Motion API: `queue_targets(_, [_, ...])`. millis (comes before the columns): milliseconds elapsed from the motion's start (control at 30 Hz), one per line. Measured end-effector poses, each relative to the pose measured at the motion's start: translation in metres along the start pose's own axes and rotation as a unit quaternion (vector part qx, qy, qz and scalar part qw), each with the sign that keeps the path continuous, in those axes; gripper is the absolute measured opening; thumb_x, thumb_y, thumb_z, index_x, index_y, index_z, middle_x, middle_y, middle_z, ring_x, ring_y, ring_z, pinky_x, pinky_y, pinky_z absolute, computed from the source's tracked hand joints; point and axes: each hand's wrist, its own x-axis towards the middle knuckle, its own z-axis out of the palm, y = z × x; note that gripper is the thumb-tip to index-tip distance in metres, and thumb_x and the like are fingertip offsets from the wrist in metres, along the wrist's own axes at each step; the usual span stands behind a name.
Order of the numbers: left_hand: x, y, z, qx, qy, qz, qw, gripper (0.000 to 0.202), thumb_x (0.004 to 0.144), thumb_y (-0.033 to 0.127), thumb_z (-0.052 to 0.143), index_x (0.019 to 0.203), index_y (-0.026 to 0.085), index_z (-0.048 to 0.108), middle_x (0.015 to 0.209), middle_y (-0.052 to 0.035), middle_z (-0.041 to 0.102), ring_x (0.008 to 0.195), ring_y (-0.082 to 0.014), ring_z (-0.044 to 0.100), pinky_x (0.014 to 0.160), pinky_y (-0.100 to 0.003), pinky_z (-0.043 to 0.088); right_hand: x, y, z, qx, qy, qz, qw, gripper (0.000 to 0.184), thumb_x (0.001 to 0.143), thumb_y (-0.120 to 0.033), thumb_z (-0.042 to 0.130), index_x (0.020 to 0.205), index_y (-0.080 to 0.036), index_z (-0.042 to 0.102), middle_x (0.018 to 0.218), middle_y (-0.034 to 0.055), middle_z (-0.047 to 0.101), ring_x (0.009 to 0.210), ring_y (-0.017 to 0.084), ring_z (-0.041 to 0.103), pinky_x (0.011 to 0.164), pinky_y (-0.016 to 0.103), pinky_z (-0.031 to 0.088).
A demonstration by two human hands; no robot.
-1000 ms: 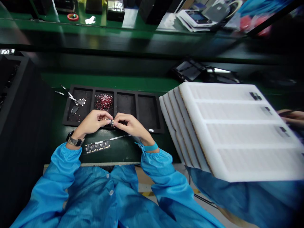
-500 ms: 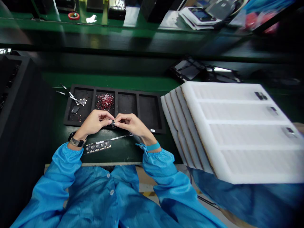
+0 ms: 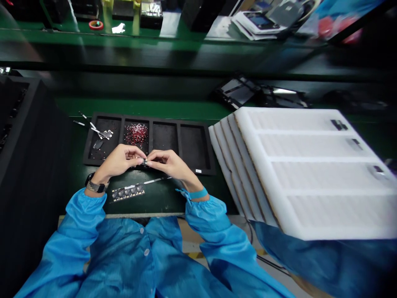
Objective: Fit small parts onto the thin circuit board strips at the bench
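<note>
Over the front rim of a black divided tray (image 3: 203, 167), my left hand (image 3: 121, 160) and my right hand (image 3: 169, 163) meet, fingertips nearly touching. Both are closed in a pinch on a small dark circuit board (image 3: 144, 162), largely covered by the fingers. Below my hands lies a panel of joined circuit boards (image 3: 128, 191) with a pale strip (image 3: 155, 180) reaching to its right. One compartment behind my left hand holds a pile of tiny red-and-silver parts (image 3: 136, 134). The leftmost compartment has small boards (image 3: 107, 134), a dark flat piece (image 3: 98, 144) and loose bits.
To the right, a stack of white foam trays (image 3: 279, 165) overhangs the bench edge, with a few small dark parts inside. A tall black foam stack (image 3: 34, 165) stands at the left. Behind is a green shelf (image 3: 124, 45) bearing a red tape roll (image 3: 96, 25).
Both hands stay pinched on the small board and have shifted very slightly left. The view has moved a little; the tray, the panel and the foam stacks otherwise look the same.
</note>
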Motion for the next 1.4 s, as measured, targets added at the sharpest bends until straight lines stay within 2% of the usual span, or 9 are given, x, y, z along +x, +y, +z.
queue_targets(67, [-0.008,0.006,-0.014,-0.024,0.01,-0.003,1.0,0.021,0.078,0.031,0.085,0.091,0.015,0.08,0.073,-0.0036,0.073,0.064,-0.0142,0.064,0.063,-0.026,0.051,0.001,-0.007,-0.005,-0.048,0.047,-0.028,0.997,0.028,0.095,-0.048,0.075,0.099,-0.02,0.081,0.103,0.0086,0.077,0.088,0.022,0.067,0.078,0.036,0.051])
queue_targets(167, [-0.021,0.009,-0.041,-0.113,0.112,0.047,0.986,0.025,0.073,0.031,0.091,0.089,0.016,0.079,0.076,-0.0043,0.073,0.063,-0.0138,0.065,0.058,-0.024,0.051,0.017,-0.014,-0.013,-0.138,0.122,-0.072,0.98,0.021,0.099,-0.04,0.072,0.105,-0.022,0.08,0.104,0.0082,0.077,0.088,0.023,0.065,0.078,0.037,0.051])
queue_targets(367, [-0.029,-0.003,-0.08,-0.282,0.277,0.16,0.905,0.023,0.076,0.021,0.088,0.098,0.022,0.08,0.08,-0.0034,0.07,0.068,-0.0131,0.061,0.055,-0.023,0.047,0.1,0.004,0.002,-0.364,0.034,-0.137,0.921,0.012,0.097,-0.018,0.073,0.106,-0.023,0.079,0.104,0.0091,0.072,0.1,0.027,0.061,0.09,0.042,0.049])
queue_targets(500, [-0.028,-0.007,-0.086,-0.326,0.296,0.165,0.883,0.017,0.08,0.016,0.083,0.095,0.024,0.079,0.081,-0.0021,0.069,0.068,-0.0125,0.059,0.057,-0.024,0.046,0.133,0.021,0.015,-0.454,0.012,-0.13,0.881,0.006,0.094,-0.014,0.074,0.095,-0.019,0.078,0.102,0.0122,0.068,0.097,0.028,0.057,0.085,0.042,0.049])
queue_targets(700, [-0.028,-0.011,-0.09,-0.342,0.298,0.166,0.876,0.016,0.082,0.018,0.081,0.095,0.024,0.073,0.082,-0.0012,0.067,0.072,-0.0129,0.061,0.06,-0.024,0.046,0.123,0.017,0.014,-0.41,0.057,-0.176,0.893,0.015,0.1,-0.018,0.065,0.089,-0.021,0.075,0.103,0.0113,0.069,0.097,0.027,0.056,0.086,0.043,0.05])
queue_targets(900, [-0.016,-0.022,-0.079,-0.331,0.327,0.152,0.872,0.027,0.08,0.023,0.086,0.1,0.022,0.069,0.089,-0.0012,0.072,0.078,-0.0119,0.066,0.069,-0.024,0.052,0.098,-0.004,0.022,-0.293,0.137,-0.179,0.929,0.014,0.103,-0.025,0.063,0.094,-0.022,0.073,0.095,0.0083,0.072,0.094,0.026,0.059,0.092,0.043,0.048])
queue_targets(1100, [0.001,-0.017,-0.04,-0.294,0.343,0.122,0.884,0.038,0.066,0.024,0.092,0.099,0.016,0.074,0.087,-0.0048,0.077,0.079,-0.0156,0.071,0.067,-0.025,0.053,0.076,-0.007,0.037,-0.166,0.154,-0.145,0.963,0.015,0.099,-0.033,0.068,0.092,-0.021,0.074,0.087,0.0051,0.076,0.084,0.021,0.066,0.078,0.035,0.051])
queue_targets(1233, [0.006,-0.015,-0.02,-0.273,0.34,0.079,0.896,0.035,0.062,0.023,0.093,0.09,0.015,0.073,0.081,-0.0046,0.077,0.067,-0.0131,0.068,0.062,-0.024,0.051,0.068,-0.007,0.044,-0.141,0.163,-0.15,0.965,0.014,0.095,-0.032,0.071,0.089,-0.02,0.075,0.089,0.0047,0.078,0.085,0.02,0.069,0.079,0.034,0.053])
queue_targets(1400, [0.007,-0.014,-0.013,-0.259,0.33,0.045,0.907,0.038,0.057,0.026,0.095,0.083,0.016,0.069,0.075,-0.0033,0.076,0.061,-0.0132,0.066,0.059,-0.026,0.051,0.065,-0.006,0.046,-0.135,0.184,-0.133,0.965,0.012,0.093,-0.03,0.071,0.087,-0.02,0.075,0.088,0.0046,0.078,0.082,0.02,0.069,0.077,0.033,0.054])
